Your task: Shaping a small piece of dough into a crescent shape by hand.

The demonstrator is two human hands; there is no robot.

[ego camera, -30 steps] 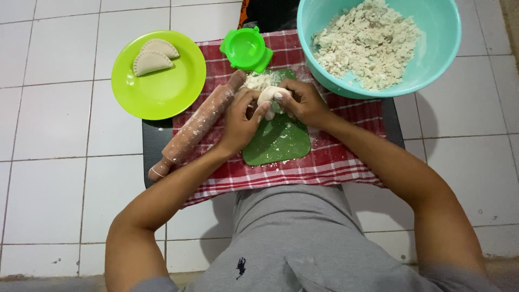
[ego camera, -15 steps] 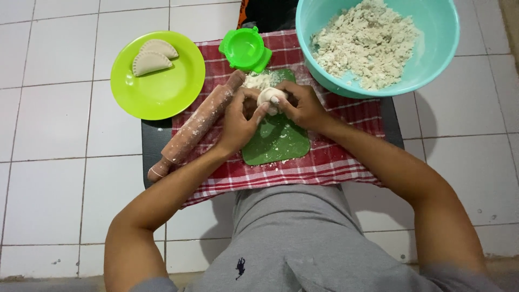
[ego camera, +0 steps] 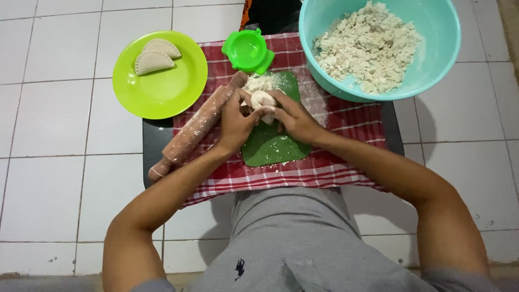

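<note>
Both hands meet at frame centre: left hand (ego camera: pixel 235 120) and right hand (ego camera: pixel 294 119) pinch a small dough lump (ego camera: pixel 263 101) between their fingertips (equally near), just above the green mat (ego camera: pixel 273 146). Rolling pin (ego camera: pixel 197 127) slants leftward; crumbly-dough bowl (ego camera: pixel 432 65) upper right.

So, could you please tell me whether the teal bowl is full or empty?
Partly full: the teal bowl holds a heap of crumbly white dough covering most of its bottom, well below the rim.
</note>
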